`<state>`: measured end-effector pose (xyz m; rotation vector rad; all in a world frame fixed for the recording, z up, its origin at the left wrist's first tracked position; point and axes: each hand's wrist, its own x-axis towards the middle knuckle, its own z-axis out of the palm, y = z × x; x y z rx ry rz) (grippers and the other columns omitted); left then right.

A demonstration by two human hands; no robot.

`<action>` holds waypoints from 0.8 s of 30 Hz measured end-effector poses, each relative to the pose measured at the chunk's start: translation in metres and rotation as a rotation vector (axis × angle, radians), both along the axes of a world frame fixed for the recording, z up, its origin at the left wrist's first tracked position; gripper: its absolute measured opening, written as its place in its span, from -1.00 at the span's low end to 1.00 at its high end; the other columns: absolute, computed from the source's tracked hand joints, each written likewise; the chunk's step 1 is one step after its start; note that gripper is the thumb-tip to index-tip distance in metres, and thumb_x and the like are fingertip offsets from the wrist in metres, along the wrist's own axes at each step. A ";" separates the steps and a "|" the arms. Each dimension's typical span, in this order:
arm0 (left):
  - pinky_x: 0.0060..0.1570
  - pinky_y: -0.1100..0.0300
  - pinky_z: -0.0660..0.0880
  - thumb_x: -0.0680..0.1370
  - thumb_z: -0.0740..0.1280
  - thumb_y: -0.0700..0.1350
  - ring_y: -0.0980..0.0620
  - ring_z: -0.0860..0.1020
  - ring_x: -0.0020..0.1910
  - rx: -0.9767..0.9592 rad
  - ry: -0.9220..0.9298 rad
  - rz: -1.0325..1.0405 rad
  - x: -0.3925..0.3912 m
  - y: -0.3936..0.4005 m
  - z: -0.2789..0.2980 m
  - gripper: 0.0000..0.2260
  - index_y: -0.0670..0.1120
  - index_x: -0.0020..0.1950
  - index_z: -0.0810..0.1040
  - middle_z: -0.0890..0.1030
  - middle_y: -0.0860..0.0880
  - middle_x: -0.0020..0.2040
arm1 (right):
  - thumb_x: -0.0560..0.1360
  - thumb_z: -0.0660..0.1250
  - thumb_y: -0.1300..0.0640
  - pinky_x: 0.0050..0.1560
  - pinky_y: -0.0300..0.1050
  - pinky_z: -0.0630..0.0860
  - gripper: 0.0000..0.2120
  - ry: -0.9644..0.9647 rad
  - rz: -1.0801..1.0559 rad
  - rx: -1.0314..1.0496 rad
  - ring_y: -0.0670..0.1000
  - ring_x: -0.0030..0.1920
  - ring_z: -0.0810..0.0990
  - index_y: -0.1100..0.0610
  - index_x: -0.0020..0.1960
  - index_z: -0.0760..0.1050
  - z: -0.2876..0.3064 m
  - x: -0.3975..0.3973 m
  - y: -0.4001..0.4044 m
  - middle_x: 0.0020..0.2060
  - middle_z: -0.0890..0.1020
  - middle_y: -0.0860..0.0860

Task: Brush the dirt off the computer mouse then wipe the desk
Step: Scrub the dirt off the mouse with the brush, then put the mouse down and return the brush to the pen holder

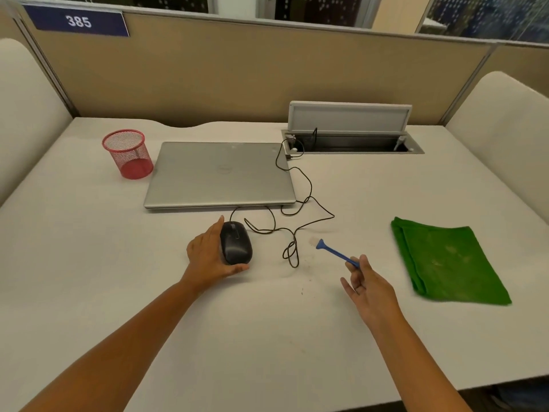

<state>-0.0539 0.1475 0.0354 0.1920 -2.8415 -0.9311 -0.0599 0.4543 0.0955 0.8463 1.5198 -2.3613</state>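
left hand (208, 257) grips the mouse (236, 243) on the table (267, 337), long axis twelve-to-six. right hand (368, 283) pinches the brush (335, 253); mouse lies nine o'clock of its bristles, apart.

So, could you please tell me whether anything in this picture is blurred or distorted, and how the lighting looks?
Head view: the wide lens bows the partition and desk edges; the brush bristles and the green cloth edges look motion-smeared; the mouse is fairly sharp; lighting is soft and even, with only faint shadows by the left hand.
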 end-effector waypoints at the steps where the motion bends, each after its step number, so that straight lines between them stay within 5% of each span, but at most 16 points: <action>1: 0.29 -0.03 0.15 0.12 0.40 0.34 -0.11 0.30 0.31 0.001 -0.008 -0.012 0.000 -0.002 0.000 0.05 -0.02 0.47 0.03 0.33 -0.08 0.36 | 0.50 0.27 0.03 0.03 -0.04 0.50 -0.78 -0.003 -0.003 -0.001 -0.11 -0.31 0.48 0.18 -0.08 0.58 0.000 0.001 -0.001 -0.19 0.62 0.06; 11: 0.32 -0.04 0.08 0.12 0.34 0.41 -0.12 0.24 0.35 -0.106 -0.108 -0.100 -0.003 -0.019 -0.004 0.07 0.01 0.48 -0.02 0.31 -0.07 0.38 | 0.50 0.27 0.02 0.06 -0.05 0.52 -0.77 -0.027 -0.030 -0.018 -0.13 -0.38 0.47 0.18 -0.05 0.58 -0.001 0.006 -0.009 -0.21 0.61 0.03; 15: 0.35 -0.07 0.04 0.11 0.25 0.48 -0.12 0.16 0.41 -0.164 -0.148 -0.139 -0.005 -0.023 -0.004 0.09 0.02 0.49 -0.06 0.16 -0.07 0.47 | 0.50 0.27 0.03 0.11 -0.04 0.48 -0.77 -0.036 -0.043 -0.044 -0.11 -0.34 0.46 0.19 -0.04 0.58 -0.002 0.004 -0.015 -0.22 0.59 0.03; 18: 0.37 -0.10 0.01 0.20 0.17 0.48 -0.12 0.07 0.45 -0.215 -0.119 -0.108 -0.003 -0.032 -0.003 0.02 0.01 0.49 -0.09 -0.02 -0.05 0.51 | 0.50 0.27 0.03 0.13 -0.04 0.47 -0.76 -0.027 -0.034 -0.062 -0.11 -0.33 0.45 0.19 -0.03 0.57 0.000 -0.001 -0.025 -0.23 0.58 0.03; 24: 0.39 0.00 -0.07 0.44 -0.15 0.36 -0.09 -0.02 0.47 -0.307 0.050 0.060 0.017 -0.072 0.001 -0.25 -0.08 0.49 -0.03 -0.03 -0.09 0.51 | 0.50 0.28 0.04 0.08 -0.09 0.50 -0.76 -0.011 0.018 -0.103 -0.10 -0.34 0.42 0.20 -0.04 0.58 0.010 -0.021 -0.062 -0.31 0.50 0.01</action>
